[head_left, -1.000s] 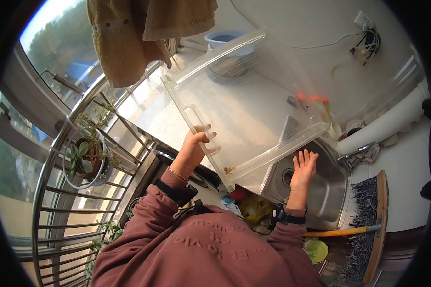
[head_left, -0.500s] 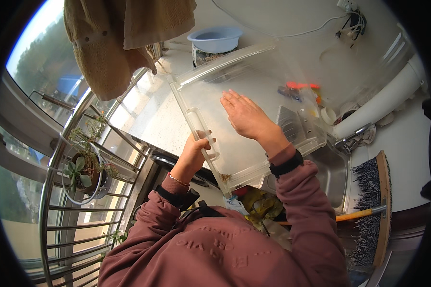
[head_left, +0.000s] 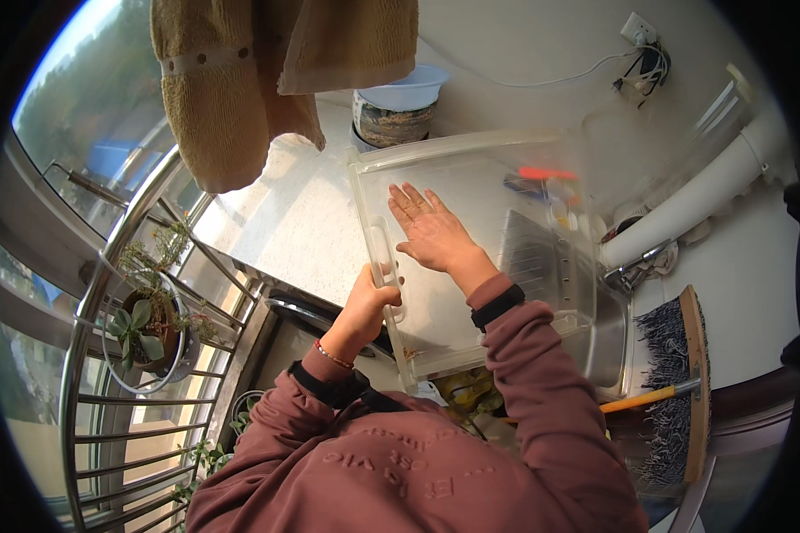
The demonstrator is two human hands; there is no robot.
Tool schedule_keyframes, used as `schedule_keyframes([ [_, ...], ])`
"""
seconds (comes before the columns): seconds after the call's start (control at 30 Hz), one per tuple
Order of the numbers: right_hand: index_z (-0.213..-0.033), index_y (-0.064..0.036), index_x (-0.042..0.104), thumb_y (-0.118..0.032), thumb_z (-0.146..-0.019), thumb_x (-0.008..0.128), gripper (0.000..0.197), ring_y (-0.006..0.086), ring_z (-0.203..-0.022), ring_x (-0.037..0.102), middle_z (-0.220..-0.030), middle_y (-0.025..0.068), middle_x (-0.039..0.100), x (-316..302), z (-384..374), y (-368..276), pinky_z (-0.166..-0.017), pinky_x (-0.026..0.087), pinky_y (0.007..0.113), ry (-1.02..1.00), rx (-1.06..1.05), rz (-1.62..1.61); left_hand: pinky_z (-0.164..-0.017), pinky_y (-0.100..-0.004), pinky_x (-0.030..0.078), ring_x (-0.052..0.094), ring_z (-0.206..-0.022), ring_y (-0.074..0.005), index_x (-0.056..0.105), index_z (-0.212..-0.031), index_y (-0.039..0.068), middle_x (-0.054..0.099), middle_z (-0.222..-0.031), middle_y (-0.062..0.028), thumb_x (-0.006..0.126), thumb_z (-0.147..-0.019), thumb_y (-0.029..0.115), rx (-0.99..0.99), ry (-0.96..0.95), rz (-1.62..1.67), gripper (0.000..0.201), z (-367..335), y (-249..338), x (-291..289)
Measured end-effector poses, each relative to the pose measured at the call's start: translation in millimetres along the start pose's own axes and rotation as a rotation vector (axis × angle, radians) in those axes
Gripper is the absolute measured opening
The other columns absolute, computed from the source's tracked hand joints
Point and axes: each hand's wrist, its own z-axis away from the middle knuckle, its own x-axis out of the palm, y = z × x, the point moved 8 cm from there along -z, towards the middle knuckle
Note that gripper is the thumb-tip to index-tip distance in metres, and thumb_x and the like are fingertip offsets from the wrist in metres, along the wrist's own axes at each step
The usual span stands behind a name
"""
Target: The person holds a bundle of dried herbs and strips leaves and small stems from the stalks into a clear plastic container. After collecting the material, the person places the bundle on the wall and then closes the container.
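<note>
A clear plastic bin [head_left: 458, 342] with a slotted handle along its left wall is held tilted over the counter and sink. My left hand [head_left: 364, 311] is closed around that wall at the handle slot, the thumb over the edge. Inside the bin's outline is my right hand [head_left: 431, 233], fingers stretched out and spread, holding nothing. Whether its palm touches the plastic I cannot tell. A small brown patch of dirt [head_left: 411, 354] shows at the bin's near left corner.
A metal sink [head_left: 612, 342] lies under the bin's right side. Brown towels [head_left: 218, 107] hang at the upper left. A blue basin [head_left: 409, 89] rests on a pot behind. At right are a white pipe [head_left: 693, 191] and a broom [head_left: 695, 382]; potted plants [head_left: 142, 333] hang on the left railing.
My right hand has shifted toward the slotted wall and its fingers have spread. My left hand keeps its hold, while the bin's tilt has changed. The whole view has shifted slightly.
</note>
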Motion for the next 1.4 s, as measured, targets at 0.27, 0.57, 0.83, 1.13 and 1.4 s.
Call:
schedule_keyframes([
  [0.27,-0.142,-0.0190,0.048,-0.012,-0.088,0.058,0.055,0.0218,-0.148,0.020,-0.157,0.0036,0.030,-37,-2,-1,-0.122,0.013,0.045,0.280,-0.026,-0.026,-0.081,-0.0401,0.052,0.046,-0.124,-0.0290,0.043,-0.120,-0.002,0.042,-0.135,-0.0163,0.051,-0.062,-0.005,0.055,-0.017,-0.090,0.058,-2,5,2],
  [0.57,-0.093,-0.0103,0.073,-0.001,-0.081,0.058,0.021,0.0250,-0.106,0.059,-0.107,0.0045,0.066,-78,10,19,-0.096,0.049,0.037,0.805,0.073,-0.450,-0.085,-0.0484,0.053,0.043,-0.131,-0.0340,0.043,-0.125,-0.004,0.040,-0.141,-0.0137,0.047,-0.061,-0.006,-0.003,-0.058,-0.071,0.064,4,14,8],
  [0.83,-0.102,-0.0111,0.072,0.002,-0.083,0.053,0.030,0.0260,-0.109,0.059,-0.111,0.0054,0.066,-59,-1,11,-0.095,0.049,0.037,0.579,0.042,-0.608,-0.081,-0.0533,0.053,0.048,-0.125,-0.0318,0.045,-0.116,-0.002,0.041,-0.141,-0.0133,0.048,-0.066,-0.006,-0.107,0.019,-0.090,0.051,6,24,0],
  [1.13,-0.102,-0.0154,0.072,-0.003,-0.087,0.054,0.026,0.0260,-0.120,0.051,-0.121,0.0042,0.060,-52,-32,6,-0.102,0.045,0.038,0.329,0.117,-0.536,-0.076,-0.0474,0.052,0.052,-0.112,-0.0270,0.047,-0.112,0.003,0.049,-0.127,-0.0122,0.052,-0.069,-0.004,-0.126,0.013,-0.168,0.044,14,37,-3],
  [1.4,-0.096,-0.0120,0.070,-0.009,-0.088,0.058,0.015,0.0271,-0.116,0.053,-0.115,0.0058,0.060,-41,-26,6,-0.097,0.046,0.037,0.360,0.064,-0.560,-0.075,-0.0436,0.054,0.053,-0.119,-0.0277,0.048,-0.115,0.002,0.050,-0.131,-0.0123,0.050,-0.068,-0.005,-0.200,0.015,-0.280,0.048,24,38,-10],
])
